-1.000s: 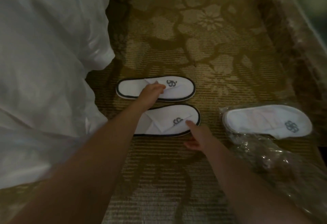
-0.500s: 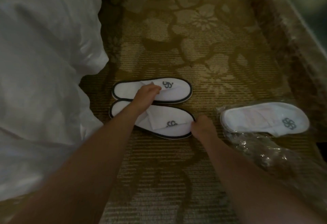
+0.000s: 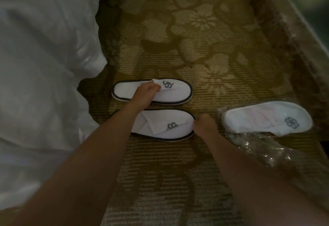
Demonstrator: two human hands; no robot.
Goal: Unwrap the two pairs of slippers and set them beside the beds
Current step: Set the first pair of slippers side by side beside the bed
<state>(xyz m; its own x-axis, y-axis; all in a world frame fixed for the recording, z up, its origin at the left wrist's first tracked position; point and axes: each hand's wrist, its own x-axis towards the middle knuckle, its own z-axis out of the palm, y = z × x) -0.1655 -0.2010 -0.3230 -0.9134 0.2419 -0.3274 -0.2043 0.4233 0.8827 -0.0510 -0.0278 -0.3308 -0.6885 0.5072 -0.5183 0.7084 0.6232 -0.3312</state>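
White slippers lay side by side on carpet [image 3: 178, 154] beside the bed [image 3: 44, 65]. The left hand [image 3: 146, 93] pressed the far slipper [image 3: 178, 92]; the right hand [image 3: 204, 125], curled, touched the near slipper [image 3: 160, 126] toe. The wrapped pair [image 3: 267, 118] lay rightward, nearest the right hand.

Two unwrapped slippers on carpet [image 3: 204, 51]: far slipper [image 3: 174, 92], near slipper [image 3: 165, 126], side by side, each white with dark trim, one grey logo apiece. One wrapped pair [image 3: 267, 118] in clear plastic to the right, one logo showing; count inside the wrap not visible. One bed [image 3: 41, 65] at left. Two hands: left hand [image 3: 146, 92], right hand [image 3: 204, 126].
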